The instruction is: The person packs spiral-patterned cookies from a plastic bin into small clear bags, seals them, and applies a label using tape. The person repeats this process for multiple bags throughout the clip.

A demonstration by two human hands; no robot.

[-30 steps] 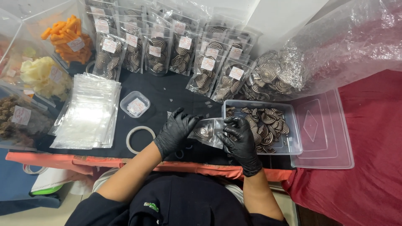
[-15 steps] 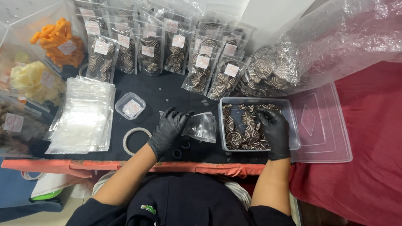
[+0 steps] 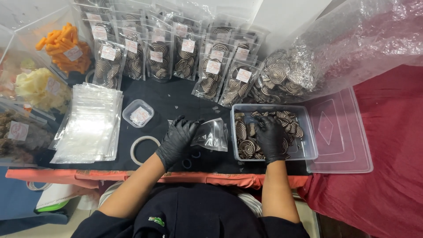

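We judge the filling step in hand. The clear plastic tub (image 3: 308, 145) is our landmark. Inside it, the right hand (image 3: 269, 139), black-gloved, spreads its fingers over the spiral-striped biscuits (image 3: 245, 149); whether it grips one we cannot tell. Just left of the tub, the left hand (image 3: 176, 139) pinches the small clear pouch (image 3: 213, 135) at its mouth. Next calls for lifting biscuits across into that glossy, crinkled pouch. The discs look hard and ridged.
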